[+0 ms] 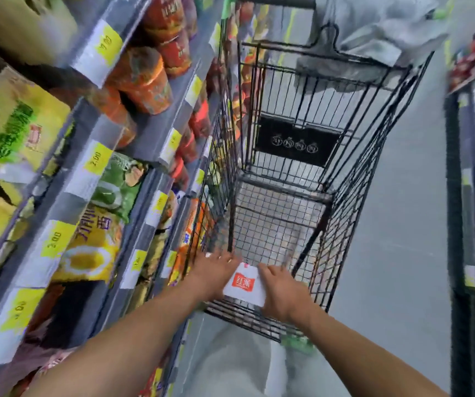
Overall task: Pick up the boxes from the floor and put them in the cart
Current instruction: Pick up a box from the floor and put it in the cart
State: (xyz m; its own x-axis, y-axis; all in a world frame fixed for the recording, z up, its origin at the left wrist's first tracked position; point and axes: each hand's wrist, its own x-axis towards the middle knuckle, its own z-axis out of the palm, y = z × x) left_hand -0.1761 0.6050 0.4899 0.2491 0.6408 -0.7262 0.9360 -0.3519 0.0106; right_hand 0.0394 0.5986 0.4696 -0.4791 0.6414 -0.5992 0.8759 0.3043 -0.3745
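Note:
A white box point(244, 283) with a red square label sits between my two hands, over the near end of the black wire cart point(342, 213). My left hand point(214, 272) grips the box's left side. On its right side, my right hand point(283, 292) closes over the edge. The box is inside the cart's near rim, above the mesh bottom. No other box shows in the cart's basket, and no boxes on the floor are in view.
Shelves point(93, 179) packed with snack bags and red cups run close along the cart's left side. Another shelf unit point(471, 196) stands at the right. Grey floor point(396, 253) lies between the cart and that shelf. A grey cloth point(373, 32) hangs over the cart's far end.

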